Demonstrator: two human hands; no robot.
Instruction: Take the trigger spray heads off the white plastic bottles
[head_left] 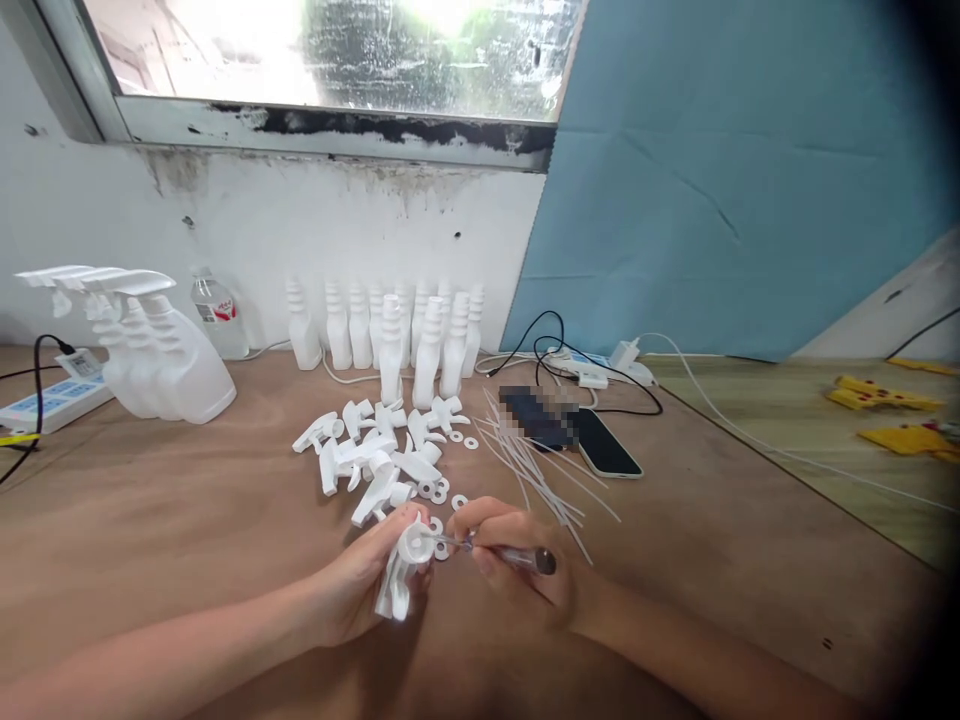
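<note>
A white trigger spray head is gripped in my left hand, its round collar turned up toward me and its trigger pointing down. My right hand is wrapped around a screwdriver with a clear handle and dark end. Its thin metal shaft points left and meets the collar; whether the tip is inside I cannot tell. Just beyond my hands lies a loose pile of white spray heads. Several small white ring washers are scattered beside the pile, some right behind the held head.
White bottles stand along the wall, with assembled spray bottles and a clear labelled bottle at left. Thin white tubes and a phone lie at right. Power strips and cables edge the table.
</note>
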